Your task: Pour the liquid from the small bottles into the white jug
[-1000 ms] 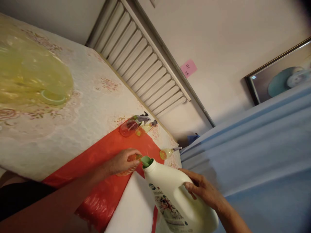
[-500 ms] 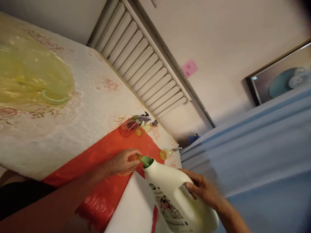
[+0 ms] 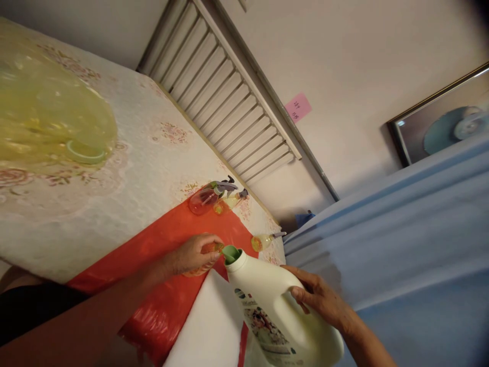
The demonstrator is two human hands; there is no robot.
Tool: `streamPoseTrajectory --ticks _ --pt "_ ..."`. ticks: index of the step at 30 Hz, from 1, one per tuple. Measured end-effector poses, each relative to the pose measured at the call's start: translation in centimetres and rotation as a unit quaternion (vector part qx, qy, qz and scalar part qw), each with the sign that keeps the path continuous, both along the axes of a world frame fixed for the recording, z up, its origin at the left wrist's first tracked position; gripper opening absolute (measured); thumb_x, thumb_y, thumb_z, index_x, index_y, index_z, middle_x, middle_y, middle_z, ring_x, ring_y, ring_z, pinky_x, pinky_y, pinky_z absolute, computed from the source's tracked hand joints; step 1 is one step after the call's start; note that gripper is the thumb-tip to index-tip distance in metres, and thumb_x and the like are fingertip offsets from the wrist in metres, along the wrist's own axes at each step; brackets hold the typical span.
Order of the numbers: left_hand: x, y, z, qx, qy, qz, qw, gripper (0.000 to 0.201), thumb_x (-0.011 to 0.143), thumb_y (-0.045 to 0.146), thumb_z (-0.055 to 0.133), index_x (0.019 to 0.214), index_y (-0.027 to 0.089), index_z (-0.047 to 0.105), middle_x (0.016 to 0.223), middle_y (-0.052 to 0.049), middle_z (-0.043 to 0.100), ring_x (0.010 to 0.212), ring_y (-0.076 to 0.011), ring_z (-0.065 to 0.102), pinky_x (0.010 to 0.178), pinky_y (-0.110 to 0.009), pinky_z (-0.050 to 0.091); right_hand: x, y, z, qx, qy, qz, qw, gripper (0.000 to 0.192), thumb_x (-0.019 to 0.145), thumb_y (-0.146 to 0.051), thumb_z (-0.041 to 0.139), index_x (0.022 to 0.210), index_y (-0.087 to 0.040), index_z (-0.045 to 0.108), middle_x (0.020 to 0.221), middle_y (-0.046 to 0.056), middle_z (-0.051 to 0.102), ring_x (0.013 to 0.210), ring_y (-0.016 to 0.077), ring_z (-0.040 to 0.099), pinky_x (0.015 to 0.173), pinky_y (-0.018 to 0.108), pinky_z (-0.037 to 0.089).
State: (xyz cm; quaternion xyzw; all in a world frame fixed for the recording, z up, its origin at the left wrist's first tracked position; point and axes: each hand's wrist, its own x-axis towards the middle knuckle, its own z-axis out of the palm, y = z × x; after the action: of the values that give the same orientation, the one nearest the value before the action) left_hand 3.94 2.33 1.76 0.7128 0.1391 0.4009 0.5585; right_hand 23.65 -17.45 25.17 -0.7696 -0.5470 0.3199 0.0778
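My right hand (image 3: 319, 298) grips the handle side of a large white jug (image 3: 278, 311) with a green spout, tipped toward the left. The spout sits right at the mouth of a small orange bottle (image 3: 206, 257), which my left hand (image 3: 191, 255) wraps around on a red plastic sheet (image 3: 153, 265). Most of the small bottle is hidden by my fingers.
Two spray bottles, one pink (image 3: 202, 200) and one yellowish (image 3: 229, 200), lie at the red sheet's far end, another small yellow one (image 3: 263, 240) near the table edge. A yellow translucent basin (image 3: 46, 117) sits at the left on the floral tablecloth (image 3: 145, 153). Blue cloth (image 3: 389, 244) hangs at right.
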Motion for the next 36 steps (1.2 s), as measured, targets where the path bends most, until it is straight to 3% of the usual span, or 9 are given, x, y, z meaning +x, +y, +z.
streamPoseTrajectory --ticks 36 --pt "0.08 0.01 0.06 -0.001 -0.006 -0.002 1.0 0.026 0.081 0.038 0.063 0.099 0.021 0.067 0.101 -0.001 0.072 0.097 -0.0206 0.065 0.088 -0.027 0.047 0.18 0.01 0.18 -0.007 -0.007 0.009 1.0 0.064 0.086 -0.058 0.057 0.136 -0.018 0.054 0.082 0.003 0.062 0.056 0.0108 0.043 0.051 0.024 0.037"
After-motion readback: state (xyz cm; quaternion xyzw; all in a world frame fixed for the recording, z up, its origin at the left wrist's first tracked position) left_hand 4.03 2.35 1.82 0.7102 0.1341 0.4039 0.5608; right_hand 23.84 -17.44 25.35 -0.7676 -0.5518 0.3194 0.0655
